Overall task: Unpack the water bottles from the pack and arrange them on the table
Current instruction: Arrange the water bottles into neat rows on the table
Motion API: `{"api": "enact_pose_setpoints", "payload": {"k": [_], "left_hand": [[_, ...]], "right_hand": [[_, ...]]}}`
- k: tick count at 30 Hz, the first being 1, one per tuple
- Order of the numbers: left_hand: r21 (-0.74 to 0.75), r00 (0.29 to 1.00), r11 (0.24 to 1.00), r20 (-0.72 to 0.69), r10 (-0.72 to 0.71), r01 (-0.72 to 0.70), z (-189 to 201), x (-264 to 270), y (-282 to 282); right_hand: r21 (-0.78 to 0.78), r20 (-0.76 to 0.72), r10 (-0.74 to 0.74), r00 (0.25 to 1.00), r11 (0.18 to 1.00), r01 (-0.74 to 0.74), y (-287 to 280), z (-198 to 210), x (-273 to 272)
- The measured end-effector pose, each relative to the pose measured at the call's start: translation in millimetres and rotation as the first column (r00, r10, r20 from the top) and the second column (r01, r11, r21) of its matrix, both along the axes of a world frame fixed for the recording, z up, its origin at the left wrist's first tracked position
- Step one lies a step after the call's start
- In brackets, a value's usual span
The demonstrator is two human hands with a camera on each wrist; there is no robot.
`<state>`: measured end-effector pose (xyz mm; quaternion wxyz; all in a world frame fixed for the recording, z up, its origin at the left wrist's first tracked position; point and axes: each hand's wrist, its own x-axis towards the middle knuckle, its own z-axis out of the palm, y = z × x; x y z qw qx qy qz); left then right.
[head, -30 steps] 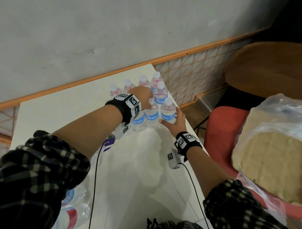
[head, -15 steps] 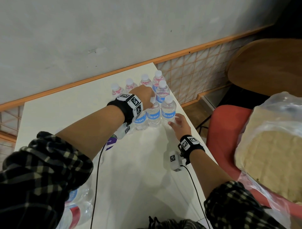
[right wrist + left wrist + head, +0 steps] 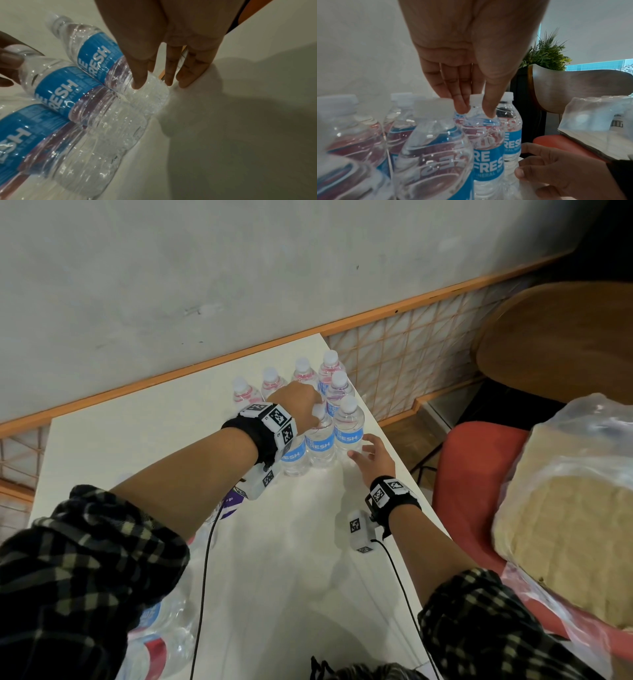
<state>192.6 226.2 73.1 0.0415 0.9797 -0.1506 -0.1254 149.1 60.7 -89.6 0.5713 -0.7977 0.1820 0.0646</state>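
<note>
Several clear water bottles with blue labels stand grouped at the far right corner of the white table point(image 3: 144, 446). My left hand point(image 3: 308, 405) reaches down from above, and its fingers and thumb pinch the neck of the middle front bottle point(image 3: 486, 148) just under the white cap. My right hand point(image 3: 363, 448) hovers low beside the rightmost front bottle point(image 3: 349, 429) with its fingers straight. In the right wrist view its thumb tip lies at that bottle's point(image 3: 96, 54) lower part. The plastic pack point(image 3: 161, 628), with bottles still inside, lies at the table's near left, partly behind my left sleeve.
The bottles stand close to the table's right edge point(image 3: 373, 419), with a wall behind. A red chair point(image 3: 472, 467) to the right carries a plastic-wrapped beige bundle point(image 3: 575, 525). A round wooden table point(image 3: 561, 344) stands beyond it. Wrist-camera cables point(image 3: 205, 577) trail over the tabletop.
My right hand has let go of the rightmost front bottle and drawn back toward me, fingers spread. My left hand stays on the middle front bottle's neck.
</note>
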Motion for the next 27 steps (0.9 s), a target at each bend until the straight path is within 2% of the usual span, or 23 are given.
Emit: {"api": "enact_pose_setpoints", "payload": {"k": [12,17,22,27], "left_hand": [[-0.007,1.0,1.0,-0.011,0.016,-0.016,3.0,-3.9,2.8],[-0.11,0.998,0.992,-0.004,0.061,-0.061,20.7,-15.0,13.1],[-0.169,0.996,0.982,-0.052,0.073,-0.081,49.4,-46.8,34.5],[-0.19,0.981,0.981,-0.195,-0.008,-0.03,69.4,-104.7,64.0]], "right_hand": [[-0.031,-0.014,0.024,1.0,0.999,-0.024,1.2,-0.2,-2.9],[-0.011,-0.036,0.004,0.999,1.0,-0.004,-4.8,0.7,-18.5],[-0.023,-0.055,0.011,0.998,1.0,-0.012,-11.3,3.3,-43.6],[-0.033,-0.057,0.023,0.998,0.999,-0.024,-9.9,7.7,-79.1]]}}
